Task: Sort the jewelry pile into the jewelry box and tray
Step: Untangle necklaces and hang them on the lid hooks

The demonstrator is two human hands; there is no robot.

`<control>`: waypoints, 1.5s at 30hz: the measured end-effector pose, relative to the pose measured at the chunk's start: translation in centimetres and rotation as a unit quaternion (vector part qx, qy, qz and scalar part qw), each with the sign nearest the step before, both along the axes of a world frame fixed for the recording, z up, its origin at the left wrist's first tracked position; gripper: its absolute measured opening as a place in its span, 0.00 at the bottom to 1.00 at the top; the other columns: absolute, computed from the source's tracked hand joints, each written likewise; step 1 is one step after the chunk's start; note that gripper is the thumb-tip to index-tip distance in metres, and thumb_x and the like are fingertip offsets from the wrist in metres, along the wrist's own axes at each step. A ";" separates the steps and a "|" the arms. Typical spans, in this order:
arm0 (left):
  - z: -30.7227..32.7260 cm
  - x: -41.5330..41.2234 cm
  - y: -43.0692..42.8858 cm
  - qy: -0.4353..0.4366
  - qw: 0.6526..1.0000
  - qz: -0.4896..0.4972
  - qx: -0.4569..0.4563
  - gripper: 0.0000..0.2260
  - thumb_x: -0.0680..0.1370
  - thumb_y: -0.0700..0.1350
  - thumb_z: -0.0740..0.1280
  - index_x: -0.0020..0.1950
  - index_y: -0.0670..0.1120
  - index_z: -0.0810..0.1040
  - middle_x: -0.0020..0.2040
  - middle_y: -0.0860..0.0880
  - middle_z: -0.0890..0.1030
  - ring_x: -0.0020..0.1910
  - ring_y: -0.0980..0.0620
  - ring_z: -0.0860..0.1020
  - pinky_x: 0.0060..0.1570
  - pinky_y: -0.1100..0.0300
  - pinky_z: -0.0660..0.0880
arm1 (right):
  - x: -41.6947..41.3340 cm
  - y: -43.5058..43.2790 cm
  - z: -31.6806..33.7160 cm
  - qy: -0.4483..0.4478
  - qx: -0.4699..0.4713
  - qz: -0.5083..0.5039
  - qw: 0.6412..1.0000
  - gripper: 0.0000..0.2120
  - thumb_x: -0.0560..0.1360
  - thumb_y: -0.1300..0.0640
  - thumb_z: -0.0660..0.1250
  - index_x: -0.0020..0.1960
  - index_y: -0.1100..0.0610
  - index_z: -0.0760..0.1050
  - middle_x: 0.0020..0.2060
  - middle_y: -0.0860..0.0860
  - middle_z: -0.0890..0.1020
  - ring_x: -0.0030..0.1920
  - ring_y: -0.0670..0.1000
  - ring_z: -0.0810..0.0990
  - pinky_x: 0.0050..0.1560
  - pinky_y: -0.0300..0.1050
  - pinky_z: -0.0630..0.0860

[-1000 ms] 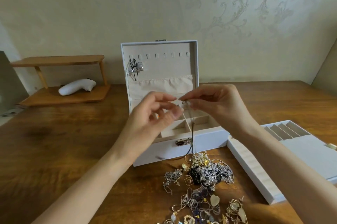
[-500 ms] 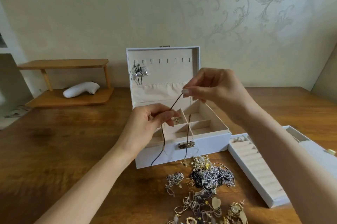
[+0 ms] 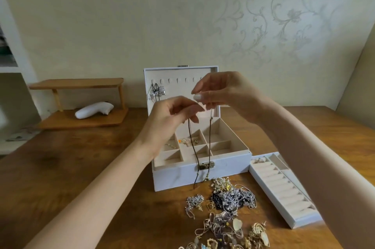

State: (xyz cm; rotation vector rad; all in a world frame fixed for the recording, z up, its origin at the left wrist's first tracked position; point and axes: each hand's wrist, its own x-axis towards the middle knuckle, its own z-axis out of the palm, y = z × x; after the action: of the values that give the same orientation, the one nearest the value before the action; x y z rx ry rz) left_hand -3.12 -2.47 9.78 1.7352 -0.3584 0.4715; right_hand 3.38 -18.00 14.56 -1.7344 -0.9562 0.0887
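both hands up in front of the open jewelry box (image 3: pixel 203 171), each pinching one end of a dark cord necklace (image 3: pixel 210 141). left hand (image 3: pixel 172 114): thumb and fingertips closed on its end, other fingers curled. right hand (image 3: pixel 223 94): slightly higher, thumb and forefinger pinched on the other end. the two strands hang down in front of the box's compartments and past the front latch (image 3: pixel 206 166); the lower ends dangle near the table (image 3: pixel 60 167), just ahead of the box's front wall. can't tell if they touch the wood.

box lid (image 3: pixel 182 78) stands upright, a silver bow-shaped piece (image 3: pixel 157 92) hanging on its left hooks. a few small gold pieces (image 3: pixel 188 140) sit in the back-row compartments. jewelry pile (image 3: pixel 229 208) lies on the table in front of the box, toward me. tray (image 3: pixel 284 190) lies right of the box, partly under my right forearm, with a small item (image 3: pixel 258 160) at its far end. wooden shelf (image 3: pixel 81 84) with a white object (image 3: pixel 94 110) sits back left.
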 end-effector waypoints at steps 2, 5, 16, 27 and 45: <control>0.2 0.0 0.4 -0.012 1.000 0.007 0.008 0.05 0.75 0.39 0.66 0.42 0.46 0.80 0.30 0.54 0.80 0.34 0.62 0.77 0.39 0.73 0.70 | -0.1 -0.3 0.3 0.018 0.002 0.019 1.000 0.07 0.67 0.62 0.73 0.44 0.58 0.79 0.31 0.49 0.79 0.31 0.47 0.74 0.37 0.39 0.72; -0.1 -0.2 1.0 -0.010 1.000 0.010 0.013 0.06 0.76 0.39 0.66 0.41 0.45 0.81 0.30 0.54 0.80 0.34 0.61 0.77 0.40 0.72 0.70 | -0.4 -0.5 0.9 0.053 0.051 0.041 0.996 0.09 0.63 0.60 0.71 0.43 0.58 0.78 0.30 0.46 0.78 0.32 0.45 0.73 0.38 0.36 0.72; -4.5 -1.2 0.3 0.164 0.969 -0.023 0.184 0.07 0.80 0.44 0.62 0.44 0.45 0.76 0.33 0.55 0.82 0.28 0.64 0.73 0.34 0.73 0.70 | -1.3 -1.0 4.0 0.107 0.265 0.037 0.958 0.06 0.66 0.62 0.69 0.43 0.57 0.77 0.33 0.49 0.79 0.30 0.45 0.73 0.36 0.36 0.70; -5.2 -1.4 -1.5 0.096 0.984 0.006 0.151 0.06 0.75 0.47 0.69 0.40 0.50 0.75 0.29 0.60 0.75 0.26 0.63 0.67 0.31 0.72 0.64 | -2.3 -0.8 2.9 0.096 0.214 0.037 0.971 0.07 0.65 0.62 0.69 0.44 0.58 0.77 0.31 0.50 0.80 0.32 0.46 0.75 0.38 0.37 0.74; -5.6 2.0 -0.2 0.061 0.946 -0.009 0.320 0.13 0.80 0.47 0.62 0.40 0.58 0.81 0.51 0.65 0.78 0.61 0.58 0.68 0.67 0.47 0.59 | 0.0 -1.8 6.8 0.115 0.261 -0.012 0.958 0.09 0.74 0.68 0.65 0.46 0.55 0.76 0.33 0.50 0.80 0.35 0.47 0.77 0.43 0.39 0.71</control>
State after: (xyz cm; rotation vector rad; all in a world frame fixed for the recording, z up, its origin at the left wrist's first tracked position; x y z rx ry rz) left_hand -1.13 -2.66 4.20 2.3759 -0.4713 0.2383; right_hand 3.38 -19.76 21.32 -1.2162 -0.7059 0.0183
